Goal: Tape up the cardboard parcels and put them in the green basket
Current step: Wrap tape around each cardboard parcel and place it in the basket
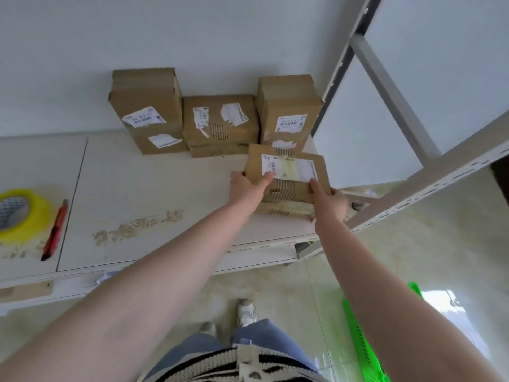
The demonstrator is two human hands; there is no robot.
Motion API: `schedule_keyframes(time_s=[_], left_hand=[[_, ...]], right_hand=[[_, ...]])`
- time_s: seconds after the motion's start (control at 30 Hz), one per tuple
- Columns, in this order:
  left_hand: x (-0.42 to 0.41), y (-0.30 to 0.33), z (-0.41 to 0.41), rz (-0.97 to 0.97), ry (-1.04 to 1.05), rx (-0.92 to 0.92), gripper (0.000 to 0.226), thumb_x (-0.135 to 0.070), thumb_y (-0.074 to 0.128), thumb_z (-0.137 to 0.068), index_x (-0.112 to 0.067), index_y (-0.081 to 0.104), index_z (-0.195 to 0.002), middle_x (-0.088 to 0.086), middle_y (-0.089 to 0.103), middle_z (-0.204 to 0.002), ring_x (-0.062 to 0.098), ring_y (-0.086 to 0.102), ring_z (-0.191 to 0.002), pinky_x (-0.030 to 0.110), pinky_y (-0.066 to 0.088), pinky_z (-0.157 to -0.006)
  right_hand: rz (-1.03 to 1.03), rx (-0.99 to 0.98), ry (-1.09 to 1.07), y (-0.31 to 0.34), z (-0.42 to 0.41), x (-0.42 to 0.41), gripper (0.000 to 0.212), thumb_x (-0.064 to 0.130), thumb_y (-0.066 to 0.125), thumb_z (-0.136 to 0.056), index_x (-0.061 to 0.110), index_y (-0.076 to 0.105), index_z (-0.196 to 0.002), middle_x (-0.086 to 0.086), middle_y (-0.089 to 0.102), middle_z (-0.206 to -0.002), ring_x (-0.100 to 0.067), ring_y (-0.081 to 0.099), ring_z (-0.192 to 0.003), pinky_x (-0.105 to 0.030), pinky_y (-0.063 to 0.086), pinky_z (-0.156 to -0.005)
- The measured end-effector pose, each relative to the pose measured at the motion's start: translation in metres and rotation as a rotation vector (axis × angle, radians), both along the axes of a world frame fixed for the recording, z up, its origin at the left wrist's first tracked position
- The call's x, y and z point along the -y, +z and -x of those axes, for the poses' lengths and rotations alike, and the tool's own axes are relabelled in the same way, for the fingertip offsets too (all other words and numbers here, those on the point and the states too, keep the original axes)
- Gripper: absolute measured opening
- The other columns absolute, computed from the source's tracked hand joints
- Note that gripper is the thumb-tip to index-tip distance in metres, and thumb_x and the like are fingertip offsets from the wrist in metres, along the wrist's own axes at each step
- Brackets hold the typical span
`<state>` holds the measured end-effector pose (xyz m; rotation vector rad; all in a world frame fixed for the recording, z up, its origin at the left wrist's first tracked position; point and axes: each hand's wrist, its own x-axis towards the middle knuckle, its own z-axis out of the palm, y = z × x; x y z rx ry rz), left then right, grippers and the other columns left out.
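Both hands hold one flat cardboard parcel [286,177] at about one o'clock on the pale table [154,194], near its right end. The left hand [249,186] grips the parcel's left edge with the thumb laid over the white label, and the right hand [329,201] clasps the right edge, thumb on top, fingers curled behind. The parcel sits tilted, just in front of three upright parcels [220,125] lined against the wall at twelve o'clock. The step in hand looks like fetching a parcel for sealing; a yellowish strip already crosses its label, though whether that is fresh tape I cannot tell. The yellow tape roll [30,216] and red utility knife [55,230] lie well apart at nine o'clock, so taping calls for carrying the parcel leftward. The green basket [366,351] stands on the floor at five o'clock.
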<state>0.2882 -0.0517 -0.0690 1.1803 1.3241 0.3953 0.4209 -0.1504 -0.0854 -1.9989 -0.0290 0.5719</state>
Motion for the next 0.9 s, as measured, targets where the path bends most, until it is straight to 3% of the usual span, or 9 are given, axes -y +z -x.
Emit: schedule_keyframes(time_s=[0.1,0.3,0.4,0.47,0.53,0.6,0.7,0.77,0.9], left_hand=[[-0.010,0.000,0.035,-0.132,0.198,-0.017,0.064,-0.048,0.080,-0.077,-0.019,0.035,-0.113,-0.012,0.055,-0.093,0.002,0.055,-0.077,0.021,0.037,-0.057],[-0.043,0.020,0.139,-0.192,0.303,-0.018,0.059,-0.040,0.085,-0.074,-0.021,0.043,-0.111,-0.011,0.060,-0.096,0.001,0.058,-0.082,0.021,0.040,-0.060],[-0.061,0.043,0.193,-0.204,0.229,-0.029,0.060,-0.038,0.085,-0.074,-0.022,0.045,-0.116,-0.010,0.061,-0.100,0.006,0.061,-0.089,0.026,0.046,-0.069],[-0.074,0.059,0.225,-0.217,0.145,-0.052,0.058,-0.035,0.085,-0.074,-0.023,0.048,-0.117,-0.010,0.062,-0.103,0.008,0.062,-0.092,0.030,0.047,-0.074],[-0.086,0.075,0.253,-0.214,0.081,-0.027,0.051,-0.030,0.085,-0.075,-0.025,0.053,-0.114,-0.009,0.065,-0.104,0.008,0.063,-0.091,0.029,0.048,-0.073],[-0.096,0.087,0.282,-0.221,0.036,0.005,0.043,-0.024,0.084,-0.075,-0.029,0.056,-0.107,-0.007,0.067,-0.102,0.010,0.065,-0.090,0.027,0.049,-0.071],[-0.112,0.093,0.335,-0.207,-0.025,0.040,0.040,-0.012,0.083,-0.075,-0.026,0.057,-0.103,-0.002,0.068,-0.100,0.019,0.066,-0.095,0.035,0.055,-0.084],[-0.119,0.089,0.370,-0.227,-0.004,0.065,0.042,-0.006,0.081,-0.076,-0.021,0.057,-0.107,0.004,0.066,-0.106,0.024,0.065,-0.105,0.040,0.051,-0.099],[-0.124,0.079,0.427,-0.523,0.244,-0.129,0.070,-0.024,0.081,-0.080,-0.015,0.041,-0.137,-0.003,0.056,-0.126,0.015,0.055,-0.115,0.025,0.041,-0.094]], right_hand=[[-0.044,-0.032,0.072,-0.001,0.042,-0.013,0.055,0.053,0.072,-0.078,0.014,0.061,-0.115,-0.002,0.065,-0.108,-0.019,0.065,-0.088,-0.034,0.055,-0.076],[-0.107,-0.182,0.334,0.020,0.097,-0.048,0.059,0.049,0.081,-0.072,0.023,0.045,-0.111,-0.002,0.054,-0.120,-0.014,0.058,-0.095,-0.026,0.043,-0.068],[-0.084,-0.063,0.491,0.050,0.096,-0.082,0.074,0.052,0.082,-0.069,0.027,0.040,-0.124,0.000,0.044,-0.132,-0.019,0.049,-0.115,-0.037,0.043,-0.088],[-0.035,-0.006,0.751,0.074,0.103,-0.106,0.084,0.056,0.080,-0.069,0.026,0.040,-0.138,0.002,0.048,-0.132,-0.019,0.048,-0.121,-0.039,0.042,-0.102],[0.057,-0.034,1.074,0.097,0.126,-0.125,0.077,0.059,0.076,-0.071,0.023,0.051,-0.135,0.009,0.064,-0.116,-0.013,0.062,-0.107,-0.029,0.048,-0.093],[0.086,-0.219,1.235,0.107,0.154,-0.139,0.069,0.055,0.078,-0.066,0.019,0.063,-0.123,0.006,0.075,-0.100,-0.013,0.072,-0.089,-0.025,0.056,-0.076],[0.052,-0.520,1.259,0.099,0.201,-0.149,0.062,0.044,0.081,-0.064,0.016,0.066,-0.117,-0.005,0.074,-0.109,-0.020,0.072,-0.096,-0.030,0.060,-0.070],[0.011,-0.545,1.250,0.089,0.240,-0.155,0.057,0.041,0.079,-0.068,0.018,0.065,-0.118,-0.006,0.073,-0.112,-0.023,0.071,-0.099,-0.034,0.061,-0.073],[-0.153,-0.461,1.092,0.083,0.338,-0.176,0.059,0.032,0.077,-0.077,0.018,0.056,-0.130,-0.005,0.075,-0.107,-0.022,0.073,-0.089,-0.036,0.060,-0.069]])
